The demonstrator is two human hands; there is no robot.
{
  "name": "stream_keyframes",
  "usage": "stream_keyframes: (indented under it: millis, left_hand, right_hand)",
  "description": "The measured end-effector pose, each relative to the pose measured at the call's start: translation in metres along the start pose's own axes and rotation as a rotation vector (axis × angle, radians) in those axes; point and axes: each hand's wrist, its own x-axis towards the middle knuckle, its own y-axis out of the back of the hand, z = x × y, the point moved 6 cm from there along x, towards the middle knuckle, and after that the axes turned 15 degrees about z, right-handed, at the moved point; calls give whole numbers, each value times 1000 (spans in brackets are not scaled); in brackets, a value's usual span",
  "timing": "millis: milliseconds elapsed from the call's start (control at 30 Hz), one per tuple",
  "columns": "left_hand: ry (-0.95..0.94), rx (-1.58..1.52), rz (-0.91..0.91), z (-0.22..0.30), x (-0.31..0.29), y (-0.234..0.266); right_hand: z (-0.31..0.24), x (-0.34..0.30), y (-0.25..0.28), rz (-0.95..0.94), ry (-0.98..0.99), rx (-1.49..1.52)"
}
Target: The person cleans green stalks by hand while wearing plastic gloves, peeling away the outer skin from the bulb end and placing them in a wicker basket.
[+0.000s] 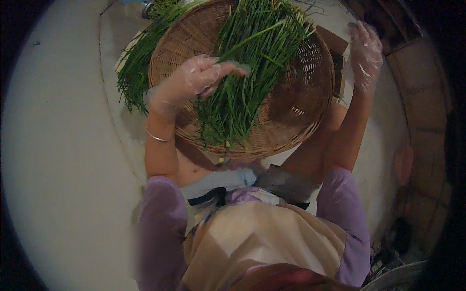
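Near side: a tan apron (pixel 272 233) and bare legs (pixel 310 150) lie nearest, before the wicker basket (pixel 179 53); what bears the basket cannot be told.
Leaf tips: the heap of long greens (pixel 242 94), seemingly chives, lies inside the basket; its dark tips, on the near side, look thin and limp, likely to bruise or tear if tugged.
Left hand: in a clear plastic glove, the left hand (pixel 196 80) is above the basket's left half, thumb and forefinger drawn narrow on what appears to be a single stalk (pixel 255 40).
Single stalk: it slants toward the basket's far right; very light, probably bendy, and perhaps slippery against plastic, so a gentle fingertip pinch should suffice.
Right hand: also gloved, the right hand (pixel 366 56) is raised beyond the basket's right rim; its fingers look partly bent, but I cannot tell how wide they stand or whether they hold anything.
Stem ends: toward the basket's far right the greens turn paler; those ends are likely firmer and the safer hold.
Second bunch: more greens (pixel 132 80) lie outside the basket's left rim.
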Motion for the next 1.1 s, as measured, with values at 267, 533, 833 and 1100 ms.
stream_keyframes:
  millis: [267, 533, 833, 1100]
  left_hand:
    - [281, 833, 369, 16, 2, 112]
    - [213, 914, 236, -62, 44, 265]
    - [301, 1481, -20, -186, 34, 154]
    - [140, 985, -7, -168, 99, 41]
  right_hand:
    - [50, -6, -16, 263, 328, -291]
    - [46, -14, -38, -201, -46, -208]
    - [41, -13, -42, -156, -100, -25]
    - [48, -3, -27, -93, -4, -143]
